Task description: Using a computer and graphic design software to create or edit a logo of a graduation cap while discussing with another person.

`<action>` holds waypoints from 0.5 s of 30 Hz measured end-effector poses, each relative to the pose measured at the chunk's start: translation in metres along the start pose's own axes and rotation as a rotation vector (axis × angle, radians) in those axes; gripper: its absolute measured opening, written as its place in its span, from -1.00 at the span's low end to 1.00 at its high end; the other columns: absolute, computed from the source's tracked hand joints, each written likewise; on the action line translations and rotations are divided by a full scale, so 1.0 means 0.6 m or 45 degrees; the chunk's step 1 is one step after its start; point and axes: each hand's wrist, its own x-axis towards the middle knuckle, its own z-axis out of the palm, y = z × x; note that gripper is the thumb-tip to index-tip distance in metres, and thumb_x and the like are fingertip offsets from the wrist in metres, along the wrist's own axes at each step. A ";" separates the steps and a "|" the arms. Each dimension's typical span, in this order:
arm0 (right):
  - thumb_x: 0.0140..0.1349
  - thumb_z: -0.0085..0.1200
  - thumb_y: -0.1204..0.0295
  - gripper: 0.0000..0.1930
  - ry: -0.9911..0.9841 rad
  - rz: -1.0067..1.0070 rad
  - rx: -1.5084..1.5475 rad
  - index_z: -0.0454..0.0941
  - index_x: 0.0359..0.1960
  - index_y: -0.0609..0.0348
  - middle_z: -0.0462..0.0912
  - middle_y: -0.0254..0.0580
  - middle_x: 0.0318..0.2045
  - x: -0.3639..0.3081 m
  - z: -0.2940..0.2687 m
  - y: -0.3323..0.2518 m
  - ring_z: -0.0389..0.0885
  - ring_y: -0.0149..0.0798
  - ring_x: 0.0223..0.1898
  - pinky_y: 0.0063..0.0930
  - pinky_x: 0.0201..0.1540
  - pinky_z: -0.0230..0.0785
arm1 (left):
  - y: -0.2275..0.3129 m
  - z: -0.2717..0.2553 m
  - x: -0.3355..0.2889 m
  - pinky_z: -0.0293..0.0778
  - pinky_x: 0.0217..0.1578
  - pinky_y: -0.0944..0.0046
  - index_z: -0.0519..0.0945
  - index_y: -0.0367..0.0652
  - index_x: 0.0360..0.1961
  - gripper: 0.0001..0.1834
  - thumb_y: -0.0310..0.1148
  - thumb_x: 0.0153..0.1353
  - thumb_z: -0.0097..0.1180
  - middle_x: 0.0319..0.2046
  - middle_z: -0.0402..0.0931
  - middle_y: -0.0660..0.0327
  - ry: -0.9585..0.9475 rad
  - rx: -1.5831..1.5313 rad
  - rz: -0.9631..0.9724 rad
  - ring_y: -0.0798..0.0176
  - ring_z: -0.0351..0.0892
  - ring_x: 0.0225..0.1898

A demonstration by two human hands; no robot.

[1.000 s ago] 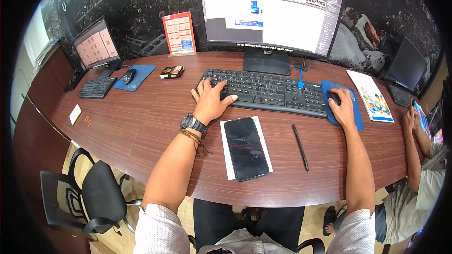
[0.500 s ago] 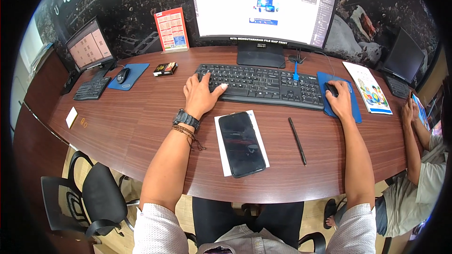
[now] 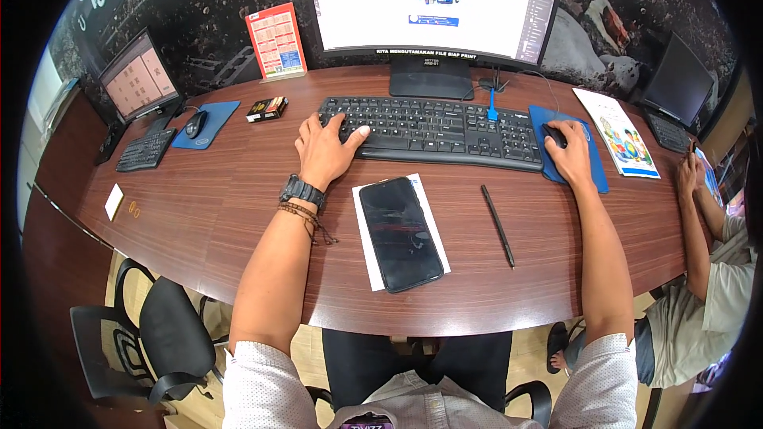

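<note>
My left hand (image 3: 327, 149) rests with fingers spread on the left end of a black keyboard (image 3: 445, 124); the thumb lies out along the front edge. A dark watch and a brown braided bracelet are on that wrist. My right hand (image 3: 571, 155) is wrapped over a black mouse (image 3: 554, 136) on a blue mouse pad (image 3: 589, 160), to the right of the keyboard. Between my forearms a black smartphone (image 3: 401, 234) lies on a white paper sheet (image 3: 373, 264), its screen dark. A slim black pen (image 3: 498, 227) lies to the phone's right.
A large monitor (image 3: 362, 8) shows a design page. A red-and-white calendar (image 3: 276, 41) and a small black box (image 3: 267, 109) stand left of it. A booklet (image 3: 616, 133) lies right of the mouse pad. Another person's hands (image 3: 691, 175) hold something at far right. An office chair (image 3: 171, 326) stands lower left.
The whole view has shifted slightly, so the desk things appear a little higher and further left. Both hands keep their places on the keyboard and the mouse.
</note>
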 end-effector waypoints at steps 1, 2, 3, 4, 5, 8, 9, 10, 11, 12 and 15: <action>0.09 0.19 0.37 -0.64 -0.001 0.002 0.000 0.64 -0.05 0.19 0.55 0.03 -0.02 0.000 0.000 0.000 0.54 0.08 0.06 -0.20 0.16 0.37 | 0.000 0.000 0.000 0.06 0.29 -0.20 0.53 -0.13 0.23 -0.23 0.28 0.24 0.09 0.30 0.20 -0.27 0.006 0.008 -0.002 -0.24 0.09 0.36; 0.09 0.19 0.37 -0.64 -0.002 0.009 0.001 0.65 -0.05 0.19 0.55 0.03 -0.01 0.000 0.000 -0.001 0.54 0.08 0.06 -0.19 0.16 0.37 | 0.000 0.000 0.000 0.06 0.29 -0.20 0.53 -0.13 0.23 -0.23 0.28 0.24 0.09 0.30 0.20 -0.27 0.005 0.006 -0.001 -0.24 0.09 0.36; 0.09 0.19 0.37 -0.64 -0.003 0.016 0.003 0.65 -0.05 0.19 0.55 0.03 -0.01 0.001 -0.001 -0.003 0.54 0.08 0.06 -0.19 0.16 0.37 | 0.000 0.000 0.000 0.07 0.29 -0.20 0.53 -0.13 0.23 -0.23 0.28 0.24 0.08 0.31 0.20 -0.27 0.002 0.009 -0.002 -0.24 0.09 0.36; 0.09 0.19 0.37 -0.64 -0.004 0.016 0.001 0.65 -0.05 0.19 0.55 0.03 -0.01 0.001 -0.001 -0.002 0.54 0.08 0.06 -0.19 0.16 0.37 | 0.000 0.000 0.000 0.08 0.28 -0.19 0.53 -0.13 0.23 -0.23 0.29 0.24 0.08 0.31 0.20 -0.26 0.001 0.013 -0.003 -0.24 0.09 0.35; 0.09 0.19 0.37 -0.64 0.000 0.013 -0.006 0.65 -0.05 0.18 0.55 0.03 -0.01 0.000 -0.001 -0.001 0.55 0.08 0.06 -0.19 0.16 0.37 | 0.001 0.000 0.000 0.08 0.28 -0.19 0.53 -0.13 0.23 -0.23 0.29 0.24 0.08 0.31 0.20 -0.26 -0.001 0.012 -0.001 -0.24 0.09 0.35; 0.10 0.19 0.36 -0.64 0.001 0.018 -0.011 0.65 -0.05 0.18 0.55 0.03 0.00 0.001 -0.002 0.002 0.54 0.08 0.07 -0.19 0.16 0.37 | 0.003 0.000 0.002 0.08 0.28 -0.18 0.54 -0.12 0.22 -0.23 0.29 0.24 0.07 0.31 0.20 -0.26 0.012 0.017 -0.001 -0.23 0.10 0.35; 0.10 0.19 0.36 -0.64 -0.002 0.025 -0.008 0.64 -0.04 0.17 0.55 0.03 0.01 0.000 -0.002 0.002 0.54 0.08 0.07 -0.19 0.16 0.37 | 0.005 -0.002 0.002 0.08 0.29 -0.20 0.55 -0.08 0.22 -0.26 0.28 0.26 0.06 0.31 0.20 -0.26 0.001 0.018 -0.015 -0.24 0.09 0.37; 0.10 0.19 0.36 -0.64 -0.001 0.027 -0.010 0.64 -0.04 0.17 0.55 0.03 0.01 0.000 -0.002 0.001 0.54 0.08 0.07 -0.19 0.16 0.37 | 0.007 -0.003 0.002 0.08 0.30 -0.23 0.55 -0.03 0.22 -0.29 0.27 0.27 0.05 0.32 0.20 -0.26 -0.008 0.018 -0.029 -0.25 0.08 0.38; 0.10 0.19 0.36 -0.63 -0.002 0.021 -0.011 0.64 -0.03 0.17 0.55 0.03 0.01 0.000 -0.001 0.000 0.54 0.08 0.08 -0.18 0.16 0.37 | 0.005 -0.003 0.003 0.08 0.30 -0.23 0.55 -0.03 0.22 -0.29 0.27 0.27 0.05 0.32 0.20 -0.26 -0.008 0.018 -0.029 -0.25 0.08 0.38; 0.10 0.19 0.36 -0.63 -0.002 0.016 -0.011 0.63 -0.03 0.17 0.54 0.03 0.01 0.001 -0.001 -0.001 0.54 0.08 0.08 -0.18 0.16 0.37 | 0.003 -0.001 0.004 0.08 0.29 -0.23 0.55 -0.03 0.22 -0.29 0.28 0.27 0.04 0.32 0.20 -0.27 0.003 0.032 -0.033 -0.26 0.07 0.38; 0.11 0.19 0.36 -0.63 -0.010 0.026 -0.013 0.62 -0.02 0.17 0.54 0.03 0.02 0.000 -0.001 -0.001 0.53 0.09 0.09 -0.17 0.17 0.37 | 0.005 -0.002 0.005 0.08 0.29 -0.21 0.55 -0.07 0.20 -0.26 0.30 0.26 0.04 0.32 0.18 -0.28 0.008 0.040 -0.042 -0.27 0.08 0.37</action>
